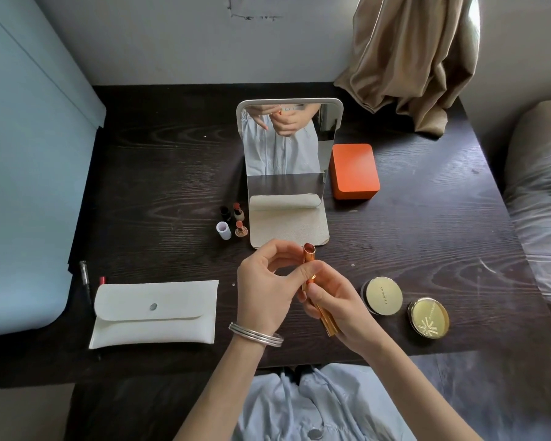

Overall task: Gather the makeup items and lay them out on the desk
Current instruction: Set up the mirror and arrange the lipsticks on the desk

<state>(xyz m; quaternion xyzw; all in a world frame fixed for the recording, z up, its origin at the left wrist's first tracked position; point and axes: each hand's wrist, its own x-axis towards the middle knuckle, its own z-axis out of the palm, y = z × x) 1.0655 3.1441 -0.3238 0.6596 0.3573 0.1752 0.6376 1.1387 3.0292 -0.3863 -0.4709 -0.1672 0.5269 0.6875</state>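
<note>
Both hands hold a gold-orange lipstick tube above the dark desk, its open top showing the lipstick. My right hand grips its lower part; my left hand pinches it near the middle. Left of the mirror base, two uncapped lipsticks stand upright beside a black cap and a white cap. Two round gold compacts lie at the right. A white pouch lies shut at the left, with a dark pen and a red-tipped item beside it.
A standing mirror on a beige base occupies the desk's middle, with an orange box to its right. A tan curtain drapes onto the back right corner. A pale blue surface borders the left, bedding the right.
</note>
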